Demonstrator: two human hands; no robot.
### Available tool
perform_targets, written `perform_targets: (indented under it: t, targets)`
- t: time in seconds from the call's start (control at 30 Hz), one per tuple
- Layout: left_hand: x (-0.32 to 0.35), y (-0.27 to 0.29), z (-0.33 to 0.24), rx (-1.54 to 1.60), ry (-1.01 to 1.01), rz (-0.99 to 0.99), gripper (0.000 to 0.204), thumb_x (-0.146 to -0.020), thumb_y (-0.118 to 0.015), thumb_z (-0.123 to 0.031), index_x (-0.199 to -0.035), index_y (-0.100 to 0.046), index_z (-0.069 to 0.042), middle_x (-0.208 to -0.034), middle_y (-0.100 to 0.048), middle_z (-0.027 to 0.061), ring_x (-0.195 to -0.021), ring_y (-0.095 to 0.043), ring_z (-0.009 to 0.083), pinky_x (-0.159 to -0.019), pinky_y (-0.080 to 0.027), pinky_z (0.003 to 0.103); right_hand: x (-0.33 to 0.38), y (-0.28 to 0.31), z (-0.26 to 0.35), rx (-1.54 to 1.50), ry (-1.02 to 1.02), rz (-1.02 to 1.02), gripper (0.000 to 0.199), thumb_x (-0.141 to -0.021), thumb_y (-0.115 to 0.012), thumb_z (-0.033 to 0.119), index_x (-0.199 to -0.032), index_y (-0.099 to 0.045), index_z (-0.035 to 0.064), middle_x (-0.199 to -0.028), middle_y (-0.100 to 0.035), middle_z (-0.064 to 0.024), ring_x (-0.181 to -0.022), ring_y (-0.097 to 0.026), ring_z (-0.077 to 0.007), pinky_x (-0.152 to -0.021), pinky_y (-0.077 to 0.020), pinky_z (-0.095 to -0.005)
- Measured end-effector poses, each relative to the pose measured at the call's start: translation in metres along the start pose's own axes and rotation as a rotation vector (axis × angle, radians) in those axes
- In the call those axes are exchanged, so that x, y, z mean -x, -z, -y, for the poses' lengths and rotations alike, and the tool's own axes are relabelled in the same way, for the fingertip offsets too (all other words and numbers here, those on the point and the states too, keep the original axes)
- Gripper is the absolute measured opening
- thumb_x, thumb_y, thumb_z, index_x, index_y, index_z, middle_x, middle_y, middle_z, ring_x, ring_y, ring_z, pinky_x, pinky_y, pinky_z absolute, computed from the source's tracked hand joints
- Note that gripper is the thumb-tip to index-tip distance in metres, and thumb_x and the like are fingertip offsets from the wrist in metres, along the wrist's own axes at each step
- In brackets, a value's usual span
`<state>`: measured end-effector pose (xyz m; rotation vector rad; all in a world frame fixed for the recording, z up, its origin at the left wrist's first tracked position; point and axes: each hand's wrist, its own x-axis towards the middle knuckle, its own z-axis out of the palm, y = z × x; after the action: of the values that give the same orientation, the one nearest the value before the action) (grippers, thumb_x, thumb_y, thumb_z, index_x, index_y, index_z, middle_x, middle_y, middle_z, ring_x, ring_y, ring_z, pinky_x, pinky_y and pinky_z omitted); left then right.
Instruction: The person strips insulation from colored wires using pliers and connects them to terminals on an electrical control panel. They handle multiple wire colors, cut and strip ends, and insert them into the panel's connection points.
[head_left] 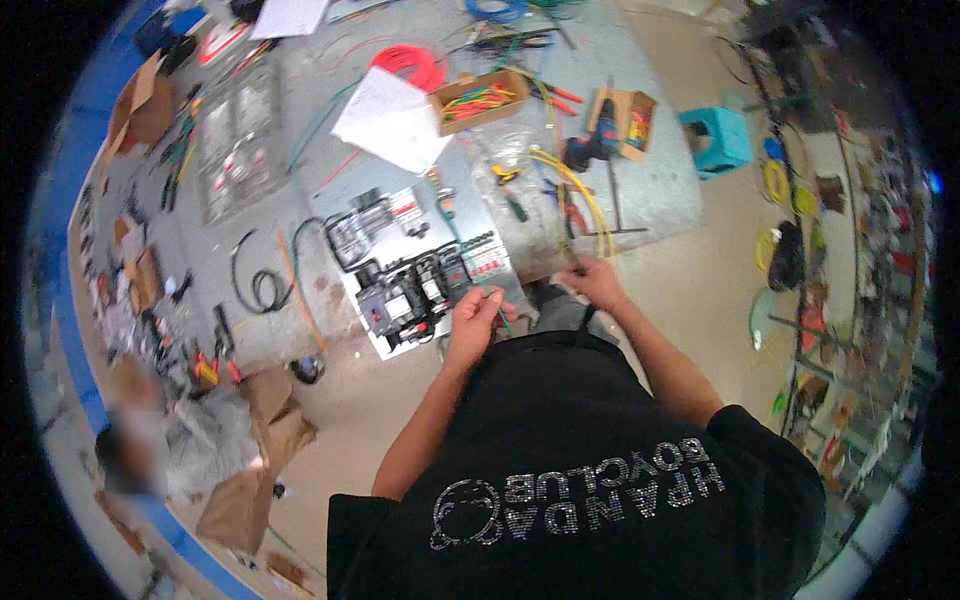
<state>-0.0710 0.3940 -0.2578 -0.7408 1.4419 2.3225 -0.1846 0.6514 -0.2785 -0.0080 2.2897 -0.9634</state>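
My left hand (476,318) is pinched on a green wire (506,326) by the table's near edge. The wire's end hangs below my fingers toward my shirt. Just beyond that hand lies a metal mounting plate (397,348) carrying black electrical switching devices (398,303) and a pale terminal strip with red marks (487,263). A green wire (449,222) also runs over the plate toward the far side. To the right, my right hand (595,284) is closed at the table edge. Whatever its fingers hold is too small and blurred to name.
Yellow wires (590,195) curve along the table's right side, near a cordless drill (603,130). Farther back are a cardboard box of coloured wires (480,103), paper sheets (388,120) and a red wire coil (408,66). A teal stool (716,142) stands right; another person (205,440) sits left.
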Motion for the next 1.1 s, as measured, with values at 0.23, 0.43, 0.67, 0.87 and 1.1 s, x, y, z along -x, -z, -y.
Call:
perform_targets:
  t: [0.23, 0.43, 0.67, 0.87, 1.1]
  targets:
    - [0.023, -0.005, 0.005, 0.065, -0.099, -0.232, 0.021, -0.103, -0.055, -0.021, -0.112, -0.060, -0.002, -0.080, -0.067, 0.0065, -0.062, -0.060, 0.0141, -0.058, -0.047, 0.028, -0.115, 0.060, -0.145, 0.296, -0.162, -0.366, 0.042, -0.070, -0.079, 0.037, -0.088, -0.071, 0.0004, -0.083, -0.071, -0.0222, -0.081, -0.069, -0.0395, -0.075, -0.0544, -0.0454]
    - [0.041, -0.047, 0.035, 0.143, 0.034, -0.474, 0.018, -0.102, -0.056, -0.021, -0.111, -0.063, -0.007, -0.070, -0.054, -0.0019, -0.054, -0.042, 0.0053, -0.048, -0.031, 0.021, -0.182, 0.076, -0.172, 0.386, -0.167, -0.389, 0.041, -0.070, -0.079, 0.038, -0.089, -0.071, 0.0027, -0.088, -0.072, -0.0209, -0.086, -0.070, -0.0385, -0.077, -0.0544, -0.0462]
    - [0.036, -0.099, 0.054, 0.185, 0.077, -0.580, 0.016, -0.101, -0.058, -0.023, -0.107, -0.067, -0.011, -0.069, -0.051, -0.0056, -0.054, -0.037, 0.0020, -0.047, -0.025, 0.020, -0.209, 0.060, -0.164, 0.371, -0.181, -0.172, 0.035, -0.072, -0.073, 0.033, -0.092, -0.071, 0.0046, -0.091, -0.072, -0.0192, -0.088, -0.069, -0.0381, -0.078, -0.0542, -0.0461]
    - [0.036, -0.121, 0.047, 0.225, 0.060, -0.578, 0.017, -0.101, -0.059, -0.024, -0.104, -0.066, -0.009, -0.067, -0.047, -0.0060, -0.054, -0.035, 0.0028, -0.047, -0.025, 0.020, -0.225, 0.067, -0.179, 0.448, -0.097, -0.164, 0.028, -0.075, -0.067, 0.026, -0.092, -0.072, 0.0043, -0.091, -0.072, -0.0203, -0.090, -0.069, -0.0391, -0.080, -0.0546, -0.0486]
    - [0.017, -0.120, 0.044, 0.266, -0.011, -0.550, 0.019, -0.100, -0.060, -0.027, -0.101, -0.067, -0.010, -0.064, -0.044, -0.0069, -0.054, -0.035, 0.0030, -0.046, -0.025, 0.021, -0.199, 0.119, -0.163, 0.317, 0.112, -0.066, 0.029, -0.068, -0.072, 0.026, -0.083, -0.068, 0.0009, -0.077, -0.069, -0.0187, -0.074, -0.067, -0.0358, -0.071, -0.0531, -0.0435]
